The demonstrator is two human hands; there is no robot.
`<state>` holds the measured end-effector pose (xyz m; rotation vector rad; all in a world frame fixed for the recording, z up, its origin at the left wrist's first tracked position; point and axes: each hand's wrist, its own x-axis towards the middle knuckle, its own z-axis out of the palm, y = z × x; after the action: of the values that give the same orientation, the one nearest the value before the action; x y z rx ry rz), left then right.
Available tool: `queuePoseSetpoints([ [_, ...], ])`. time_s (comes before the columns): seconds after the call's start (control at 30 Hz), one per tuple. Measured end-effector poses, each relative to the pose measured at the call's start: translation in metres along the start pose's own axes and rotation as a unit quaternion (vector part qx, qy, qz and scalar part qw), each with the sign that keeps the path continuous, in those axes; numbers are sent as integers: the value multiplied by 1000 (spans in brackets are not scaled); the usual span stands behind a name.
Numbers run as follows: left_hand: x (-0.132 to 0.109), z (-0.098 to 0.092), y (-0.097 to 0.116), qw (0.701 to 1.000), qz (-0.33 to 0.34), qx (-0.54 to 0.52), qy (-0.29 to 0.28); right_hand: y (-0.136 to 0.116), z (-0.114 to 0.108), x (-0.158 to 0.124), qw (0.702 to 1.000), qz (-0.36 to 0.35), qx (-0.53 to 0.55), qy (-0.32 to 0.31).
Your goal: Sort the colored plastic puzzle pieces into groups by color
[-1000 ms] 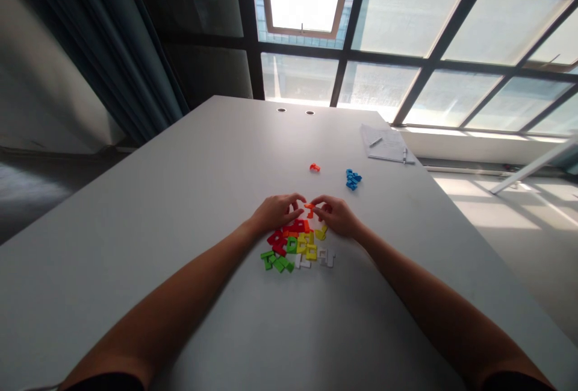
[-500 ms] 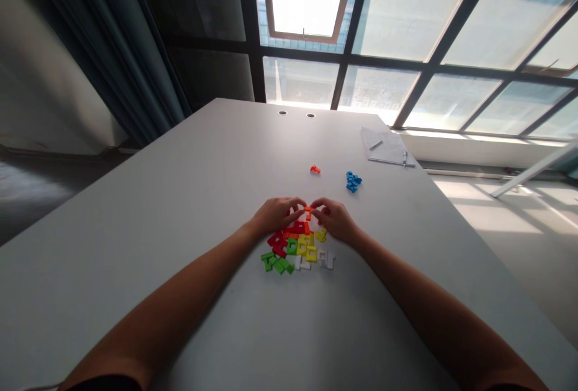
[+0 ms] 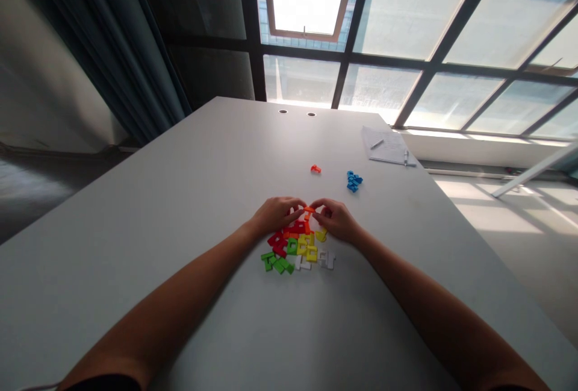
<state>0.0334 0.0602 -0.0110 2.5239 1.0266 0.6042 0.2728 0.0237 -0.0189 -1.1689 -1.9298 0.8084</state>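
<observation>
My left hand (image 3: 276,214) and right hand (image 3: 338,220) pinch an orange piece (image 3: 309,209), coloured pieces (image 3: 300,250) already clustered in front, blue pieces (image 3: 354,181) left beyond it.

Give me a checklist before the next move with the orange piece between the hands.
1. Orange piece between fingertips of left hand and right hand: ok.
2. Firmness of grip: cannot tell.
3. Right hand clear of the nearest yellow piece: cannot tell; they lie very close.
4. Blue pieces clear of both hands: ok, grouped farther out.
5. Green pieces at near left uncovered by hands: ok.
</observation>
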Motion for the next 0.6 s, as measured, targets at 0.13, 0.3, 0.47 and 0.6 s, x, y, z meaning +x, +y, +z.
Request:
queuePoseSetpoints([
  [0.13, 0, 0, -1, 1000, 2, 0, 0, 1, 0, 0, 1000, 3, -3, -2],
  [0.3, 0, 0, -1, 1000, 5, 3, -1, -1, -2, 0, 1000, 3, -4, -5],
  [0.47, 0, 0, -1, 1000, 6, 2, -2, -1, -1, 0, 1000, 7, -2, -6],
  [0.6, 0, 0, -2, 1000, 6, 4, -2, -1, -1, 1, 1000, 7, 1, -9],
])
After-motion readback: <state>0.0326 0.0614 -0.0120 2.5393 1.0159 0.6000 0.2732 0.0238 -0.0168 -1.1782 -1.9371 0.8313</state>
